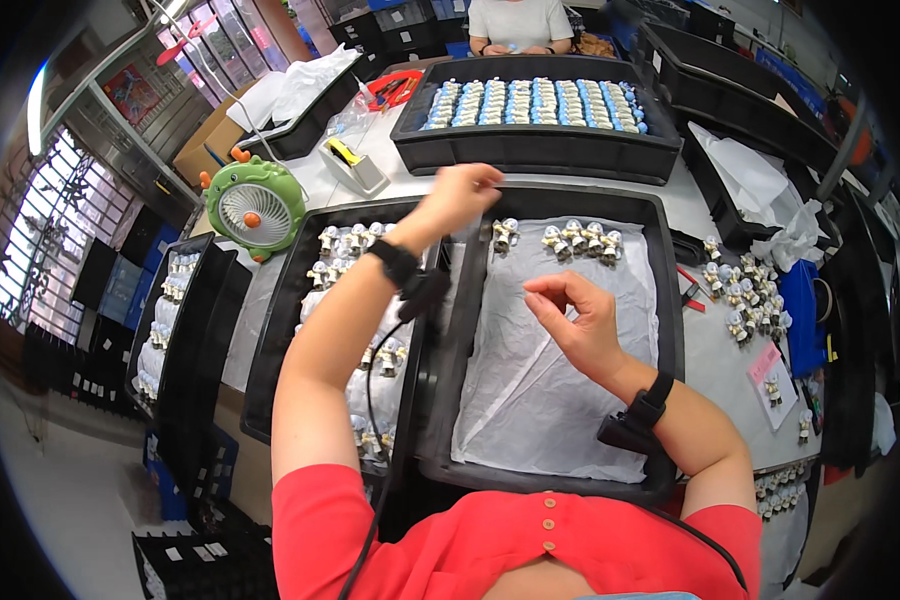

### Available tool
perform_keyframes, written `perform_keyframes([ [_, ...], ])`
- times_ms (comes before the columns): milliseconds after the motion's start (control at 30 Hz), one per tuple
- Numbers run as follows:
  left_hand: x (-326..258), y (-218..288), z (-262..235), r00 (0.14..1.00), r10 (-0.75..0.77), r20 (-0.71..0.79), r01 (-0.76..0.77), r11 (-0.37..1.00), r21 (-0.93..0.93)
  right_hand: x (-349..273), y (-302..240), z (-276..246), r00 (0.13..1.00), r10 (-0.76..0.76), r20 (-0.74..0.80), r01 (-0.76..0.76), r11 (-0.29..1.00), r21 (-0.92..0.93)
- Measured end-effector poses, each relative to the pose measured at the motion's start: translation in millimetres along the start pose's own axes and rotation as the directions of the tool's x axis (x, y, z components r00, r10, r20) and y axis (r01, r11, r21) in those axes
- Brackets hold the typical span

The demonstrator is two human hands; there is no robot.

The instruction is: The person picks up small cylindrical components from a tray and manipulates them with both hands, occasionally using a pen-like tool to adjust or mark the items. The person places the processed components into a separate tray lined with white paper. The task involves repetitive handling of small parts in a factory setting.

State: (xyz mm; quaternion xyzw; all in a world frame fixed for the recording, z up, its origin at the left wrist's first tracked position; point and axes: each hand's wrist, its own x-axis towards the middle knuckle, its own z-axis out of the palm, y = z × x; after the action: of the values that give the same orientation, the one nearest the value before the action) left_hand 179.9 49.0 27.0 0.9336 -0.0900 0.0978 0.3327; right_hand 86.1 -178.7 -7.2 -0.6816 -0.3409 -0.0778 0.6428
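My left hand (pixel 458 203) is raised over the far left corner of a black tray (pixel 667 330) lined with white paper (pixel 550 400). Its fingers are bent and blurred, so I cannot tell if they hold anything. Just past it, a small white-headed figurine (pixel 506 236) stands on the paper. To the right is a short row of similar figurines (pixel 582 241). Above the middle of the paper, my right hand (pixel 582 325) is closed, thumb and forefinger curled together, with nothing visible in them.
Another black tray (pixel 260 400) with figurines lies under my left forearm. A green fan (pixel 257 212) and a tape dispenser (pixel 354 168) stand beyond. Loose figurines (pixel 748 290) are piled on the right. A person (pixel 520 25) sits behind a tray of blue-and-white pieces (pixel 535 105).
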Motion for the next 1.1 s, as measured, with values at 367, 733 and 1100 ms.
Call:
perform_keyframes([
  [367, 34, 5, 163, 0.972, -0.221, 0.081, 0.187, 0.934, 0.305, 6, -16, -12, 0.982, -0.089, -0.166, 0.114, 0.983, 0.145],
  [733, -46, 64, 69, 0.983, -0.181, -0.028, 0.136, 0.822, -0.554, 8, -13, -19, 0.974, -0.02, -0.224, 0.062, 0.982, 0.179],
  [1100, -153, 106, 30, 0.949, -0.082, -0.303, -0.184, 0.635, -0.75, -2, -6, -9, 0.777, 0.359, 0.517, -0.62, 0.581, 0.527],
])
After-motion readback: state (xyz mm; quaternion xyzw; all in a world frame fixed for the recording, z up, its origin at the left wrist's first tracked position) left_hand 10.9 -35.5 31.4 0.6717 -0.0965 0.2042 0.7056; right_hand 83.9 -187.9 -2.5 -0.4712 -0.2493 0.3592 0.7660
